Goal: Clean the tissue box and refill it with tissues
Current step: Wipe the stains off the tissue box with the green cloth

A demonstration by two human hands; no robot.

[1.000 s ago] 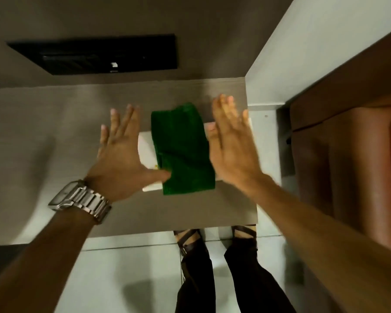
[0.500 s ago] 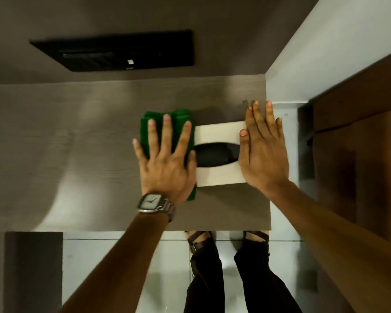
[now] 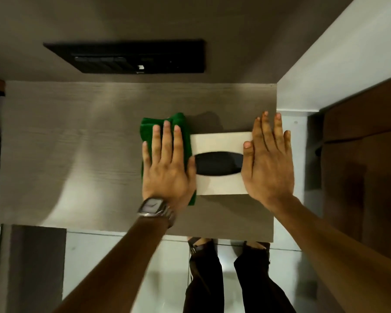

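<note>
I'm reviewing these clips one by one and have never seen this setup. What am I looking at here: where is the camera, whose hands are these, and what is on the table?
There is no machine: a person works with bare hands. The single picture comes from a camera worn on the person's head, looking down, so the arms reach in from below and the person's legs and feet show under the table edge.

On the wooden table stands a pale tissue box with a dark oval opening on top; no tissue shows in it. The left hand, with a wristwatch, lies flat on a folded green cloth pressed at the box's left end. The right hand lies flat over the box's right end, seemingly steadying it. Neither hand grips anything; both are open-palmed. A dark panel sits in the wall behind.
</note>
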